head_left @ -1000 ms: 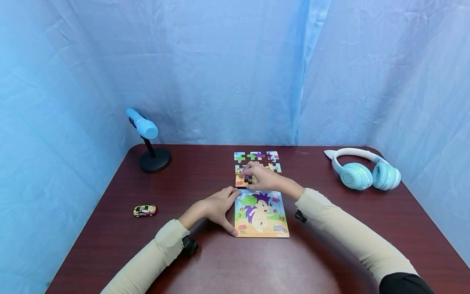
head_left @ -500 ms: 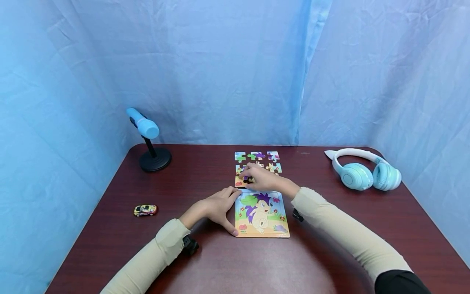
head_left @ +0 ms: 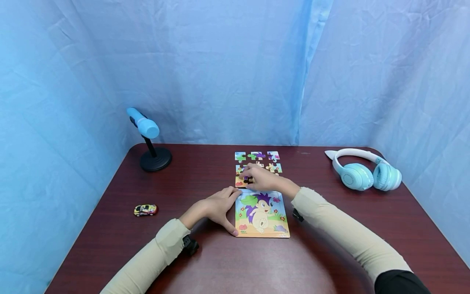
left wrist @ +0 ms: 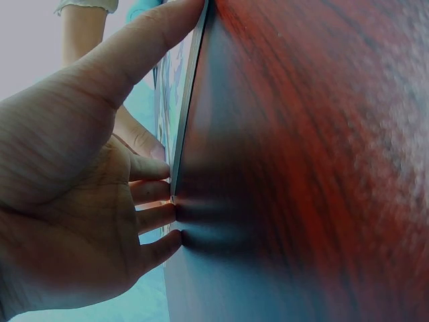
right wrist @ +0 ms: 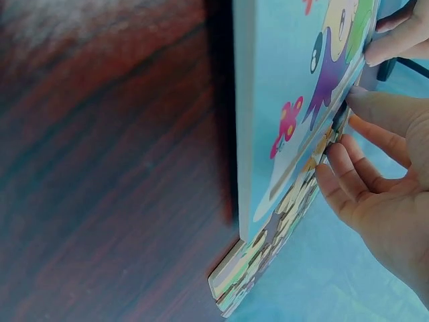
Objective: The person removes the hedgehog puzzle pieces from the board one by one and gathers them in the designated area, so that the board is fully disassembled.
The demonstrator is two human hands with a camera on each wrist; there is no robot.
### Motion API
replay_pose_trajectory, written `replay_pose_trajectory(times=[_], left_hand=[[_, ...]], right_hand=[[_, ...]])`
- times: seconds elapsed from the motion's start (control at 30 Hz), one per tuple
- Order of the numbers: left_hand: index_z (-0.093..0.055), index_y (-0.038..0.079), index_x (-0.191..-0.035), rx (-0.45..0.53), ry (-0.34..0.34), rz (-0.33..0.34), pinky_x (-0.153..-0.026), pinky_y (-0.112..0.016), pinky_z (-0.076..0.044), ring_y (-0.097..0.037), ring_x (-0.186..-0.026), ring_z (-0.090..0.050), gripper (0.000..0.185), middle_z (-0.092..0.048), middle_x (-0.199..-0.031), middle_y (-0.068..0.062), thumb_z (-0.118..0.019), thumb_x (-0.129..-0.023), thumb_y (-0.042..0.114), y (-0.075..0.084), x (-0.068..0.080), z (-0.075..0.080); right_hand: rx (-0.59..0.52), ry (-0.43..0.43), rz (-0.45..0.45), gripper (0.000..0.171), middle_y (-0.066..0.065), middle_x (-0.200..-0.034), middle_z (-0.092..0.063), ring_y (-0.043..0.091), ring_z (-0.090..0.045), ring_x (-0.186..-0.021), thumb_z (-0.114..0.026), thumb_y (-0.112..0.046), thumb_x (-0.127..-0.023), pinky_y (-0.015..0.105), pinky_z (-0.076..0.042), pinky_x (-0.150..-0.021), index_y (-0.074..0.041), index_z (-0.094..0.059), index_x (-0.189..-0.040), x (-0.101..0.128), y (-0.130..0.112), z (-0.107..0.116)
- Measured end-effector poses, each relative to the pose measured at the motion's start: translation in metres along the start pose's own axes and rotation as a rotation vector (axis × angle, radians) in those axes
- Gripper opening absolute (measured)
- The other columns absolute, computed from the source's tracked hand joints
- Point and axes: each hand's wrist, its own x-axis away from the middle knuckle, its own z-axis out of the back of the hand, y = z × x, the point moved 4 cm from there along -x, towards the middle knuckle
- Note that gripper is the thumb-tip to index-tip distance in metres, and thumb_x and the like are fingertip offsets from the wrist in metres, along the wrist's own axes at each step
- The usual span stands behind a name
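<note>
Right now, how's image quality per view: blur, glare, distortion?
Head view: sharp, evenly lit, soft shadows under the arms, wide-angle bending at the table edges. Left wrist view: left hand fills the frame, wood grain smeared, dark shadow beside the puzzle board edge. Right wrist view: board picture readable, foreground table blurred, right hand soft.

left hand [head_left: 214,207] flat against left edge of puzzle board [head_left: 262,213] | right hand [head_left: 258,177] fingers curled on loose puzzle pieces [head_left: 257,162] just behind board | headphones [head_left: 363,170] right | toy car [head_left: 145,210], microphone [head_left: 147,136] left
</note>
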Motion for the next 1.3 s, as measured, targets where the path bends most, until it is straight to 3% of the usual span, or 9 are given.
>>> replay_pose_trajectory(times=[0.6, 0.93, 1.3], left_hand=[[-0.022, 0.003, -0.161, 0.034, -0.018, -0.007, -0.121, -0.044, -0.033, -0.027, -0.143, -0.035, 0.125, -0.030, -0.157, -0.013, -0.085, -0.072, 0.063, 0.007, 0.003, 0.005], [-0.023, 0.004, -0.161, 0.077, 0.000, -0.011, -0.119, -0.043, -0.035, -0.026, -0.142, -0.037, 0.124, -0.030, -0.156, -0.012, -0.087, -0.071, 0.061, 0.007, 0.007, 0.007], [-0.023, 0.009, -0.162, 0.147, 0.035, -0.015, -0.118, -0.046, -0.038, -0.027, -0.145, -0.034, 0.124, -0.025, -0.161, -0.011, -0.089, -0.069, 0.060, 0.004, 0.008, 0.001]], right_hand=[[-0.016, 0.008, -0.028, 0.034, 0.015, -0.122, -0.059, 0.024, -0.059, -0.104, -0.071, -0.006, -0.094, 0.036, -0.054, -0.089, -0.002, -0.070, -0.127, 0.002, 0.003, -0.001], [-0.014, 0.016, -0.058, 0.037, 0.014, -0.126, -0.058, 0.024, -0.059, -0.108, -0.073, -0.010, -0.093, 0.038, -0.054, -0.091, -0.005, -0.070, -0.129, 0.003, 0.007, -0.001], [-0.076, 0.119, -0.030, 0.035, 0.014, -0.123, -0.059, 0.032, -0.062, -0.110, -0.072, -0.010, -0.094, 0.046, -0.055, -0.091, -0.004, -0.070, -0.129, 0.012, 0.010, 0.014]])
